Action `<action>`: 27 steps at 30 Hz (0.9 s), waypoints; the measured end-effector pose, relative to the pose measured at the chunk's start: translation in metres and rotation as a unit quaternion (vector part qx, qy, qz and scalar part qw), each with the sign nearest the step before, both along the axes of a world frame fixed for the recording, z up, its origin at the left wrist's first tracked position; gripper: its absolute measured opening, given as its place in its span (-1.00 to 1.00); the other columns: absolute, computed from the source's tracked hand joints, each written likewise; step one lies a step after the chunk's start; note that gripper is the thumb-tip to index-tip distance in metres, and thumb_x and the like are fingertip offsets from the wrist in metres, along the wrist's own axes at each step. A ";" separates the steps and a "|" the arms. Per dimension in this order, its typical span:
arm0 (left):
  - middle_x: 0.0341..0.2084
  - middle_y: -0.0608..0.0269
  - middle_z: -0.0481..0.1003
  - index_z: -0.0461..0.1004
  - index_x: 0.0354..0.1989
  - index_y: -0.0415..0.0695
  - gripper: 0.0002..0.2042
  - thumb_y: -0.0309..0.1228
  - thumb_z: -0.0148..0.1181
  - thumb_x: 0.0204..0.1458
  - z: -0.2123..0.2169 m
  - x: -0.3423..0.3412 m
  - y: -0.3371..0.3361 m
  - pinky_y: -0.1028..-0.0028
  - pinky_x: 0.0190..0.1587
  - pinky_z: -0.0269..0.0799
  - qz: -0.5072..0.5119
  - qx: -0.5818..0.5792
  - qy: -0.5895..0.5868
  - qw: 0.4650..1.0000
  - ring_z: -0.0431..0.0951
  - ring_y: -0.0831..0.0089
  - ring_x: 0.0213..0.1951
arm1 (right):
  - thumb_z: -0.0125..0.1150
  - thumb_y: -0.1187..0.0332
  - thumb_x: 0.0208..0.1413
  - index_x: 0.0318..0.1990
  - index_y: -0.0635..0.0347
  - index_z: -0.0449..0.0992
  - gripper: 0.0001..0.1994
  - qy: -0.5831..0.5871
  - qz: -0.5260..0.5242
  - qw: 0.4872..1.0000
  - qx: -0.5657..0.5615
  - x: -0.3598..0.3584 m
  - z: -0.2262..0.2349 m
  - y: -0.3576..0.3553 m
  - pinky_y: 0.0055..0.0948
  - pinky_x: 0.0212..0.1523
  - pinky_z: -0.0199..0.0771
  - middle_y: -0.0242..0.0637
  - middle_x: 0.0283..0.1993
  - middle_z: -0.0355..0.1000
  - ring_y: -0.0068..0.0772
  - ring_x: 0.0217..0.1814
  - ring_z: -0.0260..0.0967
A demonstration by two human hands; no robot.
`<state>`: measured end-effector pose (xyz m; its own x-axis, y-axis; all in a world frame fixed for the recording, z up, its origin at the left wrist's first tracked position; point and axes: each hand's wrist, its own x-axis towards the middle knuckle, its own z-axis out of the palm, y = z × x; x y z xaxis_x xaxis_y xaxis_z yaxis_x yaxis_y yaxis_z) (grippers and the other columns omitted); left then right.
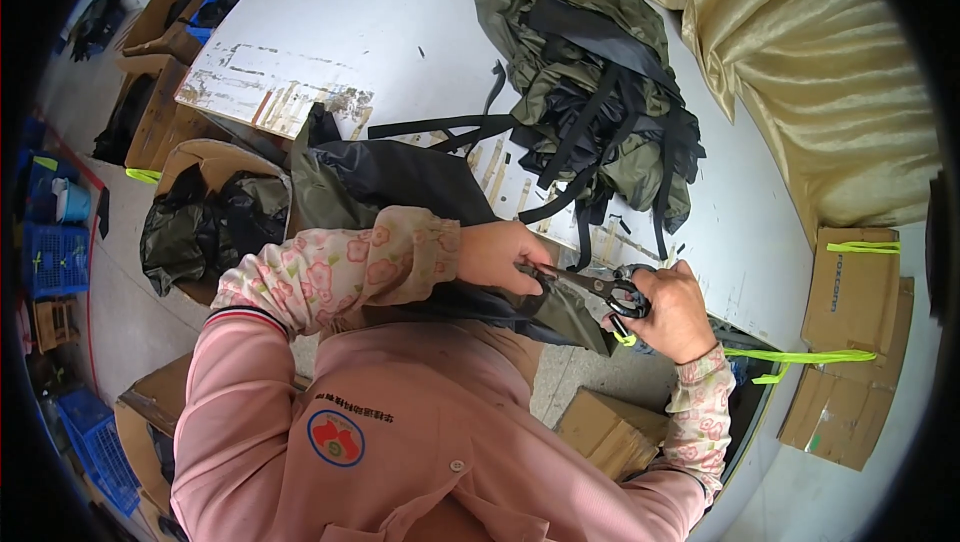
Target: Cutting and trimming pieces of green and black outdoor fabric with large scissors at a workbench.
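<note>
Scissors with dark metal blades and black handles (pixel 600 290) sit gripped in the right hand (pixel 672 312), near the white worktable's (pixel 380 12) near edge. Left hand (pixel 500 254) pinches the dark olive fabric piece (pixel 400 182) at the blades. Strapped olive bags (pixel 590 82) lie piled farther back.

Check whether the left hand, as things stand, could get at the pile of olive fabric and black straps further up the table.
Probably yes. The left hand pinches dark fabric beside the scissors; only bare table lies between it and the pile, though it would have to let go first.
</note>
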<state>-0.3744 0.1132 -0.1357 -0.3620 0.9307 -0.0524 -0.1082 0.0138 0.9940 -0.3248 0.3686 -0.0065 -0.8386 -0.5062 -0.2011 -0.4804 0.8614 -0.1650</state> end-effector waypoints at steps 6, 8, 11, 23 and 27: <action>-0.38 0.31 0.42 0.36 -0.20 -0.30 -0.77 -0.51 0.21 -0.01 0.002 0.006 0.011 0.57 -0.22 0.33 0.059 0.070 -0.056 0.994 0.38 0.61 -0.31 | 0.52 0.33 -0.25 -0.33 0.26 0.38 -0.59 -0.143 -0.153 0.910 -0.357 0.002 -0.036 -0.033 -0.52 -0.26 0.34 -0.30 -0.40 0.42 -0.59 -0.35 0.30; -0.42 0.34 0.40 0.33 -0.24 -0.23 -0.76 -0.48 0.24 -0.03 0.007 0.007 0.009 0.55 -0.26 0.31 0.081 0.125 -0.054 0.987 0.37 0.59 -0.35 | 0.46 0.44 -0.18 -0.28 0.27 0.38 -0.65 -0.208 -0.145 0.861 -0.441 0.001 -0.053 -0.046 -0.57 -0.19 0.35 -0.40 -0.36 0.43 -0.66 -0.29 0.29; -0.40 0.23 0.41 0.38 -0.28 -0.13 -0.71 -0.30 0.30 -0.10 0.012 -0.002 -0.020 0.38 -0.23 0.34 0.141 0.025 0.246 0.959 0.43 0.31 -0.34 | 0.40 0.52 -0.13 -0.31 0.24 0.37 -0.72 -0.189 -0.166 0.887 -0.387 -0.004 -0.046 -0.041 -0.59 -0.23 0.32 -0.43 -0.37 0.39 -0.65 -0.29 0.29; -0.36 0.12 0.49 0.47 -0.27 -0.19 -0.67 -0.22 0.33 -0.12 -0.003 -0.017 -0.144 0.37 -0.22 0.39 0.228 -0.109 0.297 0.921 0.50 0.23 -0.27 | 0.42 0.50 -0.14 -0.34 0.17 0.35 -0.71 -0.118 -0.226 0.882 -0.397 -0.017 -0.053 0.010 -0.66 -0.36 0.20 -0.54 -0.42 0.28 -0.70 -0.40 0.19; -0.42 0.14 0.51 0.48 -0.29 -0.21 -0.72 -0.29 0.32 -0.09 -0.005 -0.026 -0.150 0.41 -0.25 0.41 0.231 -0.120 0.295 0.919 0.53 0.29 -0.34 | 0.41 0.52 -0.13 -0.36 0.18 0.35 -0.72 -0.113 -0.238 0.879 -0.398 -0.017 -0.054 0.011 -0.66 -0.36 0.19 -0.55 -0.44 0.27 -0.70 -0.40 0.19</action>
